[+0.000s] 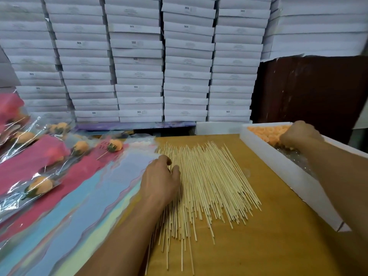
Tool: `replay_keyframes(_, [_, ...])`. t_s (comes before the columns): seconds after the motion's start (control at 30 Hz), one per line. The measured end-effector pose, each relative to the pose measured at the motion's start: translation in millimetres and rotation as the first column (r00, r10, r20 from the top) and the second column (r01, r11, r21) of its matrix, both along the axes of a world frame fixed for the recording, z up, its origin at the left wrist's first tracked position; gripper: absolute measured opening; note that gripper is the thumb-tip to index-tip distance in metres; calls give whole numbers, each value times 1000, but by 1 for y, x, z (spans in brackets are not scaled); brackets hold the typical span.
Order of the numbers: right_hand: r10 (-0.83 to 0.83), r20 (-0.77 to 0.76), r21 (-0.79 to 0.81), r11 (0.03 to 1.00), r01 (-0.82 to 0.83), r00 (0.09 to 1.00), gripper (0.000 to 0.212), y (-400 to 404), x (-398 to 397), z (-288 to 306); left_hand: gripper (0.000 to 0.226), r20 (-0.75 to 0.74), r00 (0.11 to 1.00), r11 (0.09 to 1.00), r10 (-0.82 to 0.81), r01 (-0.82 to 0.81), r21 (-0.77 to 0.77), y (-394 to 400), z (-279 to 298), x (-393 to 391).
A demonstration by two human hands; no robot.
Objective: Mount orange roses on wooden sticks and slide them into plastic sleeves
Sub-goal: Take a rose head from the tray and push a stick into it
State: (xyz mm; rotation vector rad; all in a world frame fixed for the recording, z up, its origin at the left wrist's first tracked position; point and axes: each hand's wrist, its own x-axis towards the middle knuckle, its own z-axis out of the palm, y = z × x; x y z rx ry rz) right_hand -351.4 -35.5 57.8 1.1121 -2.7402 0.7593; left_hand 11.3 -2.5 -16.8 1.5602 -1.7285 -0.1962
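A spread of thin wooden sticks [207, 188] lies across the middle of the wooden worktop [268, 236], running from near the far edge toward the near edge and fanning out slightly. The left hand [160, 181] rests on the left side of this spread, its fingers [166, 159] curled down onto the sticks with the thumb close beside them; whether they pinch a single stick cannot be told. Along the right edge of the worktop sits a long white tray [286, 174], angled toward the far right corner, with loose orange roses [266, 133] packed at its far end. The right hand [300, 134] reaches into that far end among the roses, knuckles up; its fingers are hidden behind the hand, so their state cannot be told. On the left side of the worktop lie overlapping plastic sleeves [95, 196] in pink, blue and yellow, and farther left finished roses [40, 185] on sticks lie inside clear sleeves. Stacks of flat white boxes [187, 62] rise behind the far edge
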Motion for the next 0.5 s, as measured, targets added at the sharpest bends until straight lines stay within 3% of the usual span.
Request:
replay_keyframes(0.17, [29, -62, 192, 981, -16, 998, 25, -21, -45, -26, 28, -2, 1000, 1000, -9, 9, -5, 0, -1, -2])
replay_keyframes(0.3, [13, -135, 224, 974, 18, 991, 33, -41, -71, -49, 28, 6, 1000, 1000, -17, 17, -12, -1, -4, -1])
replay_keyframes(0.5, [-36, -185, 215, 974, 76, 982, 28, -61, -91, -59, 28, 14, 1000, 999, -28, 29, -24, -1, -5, -2])
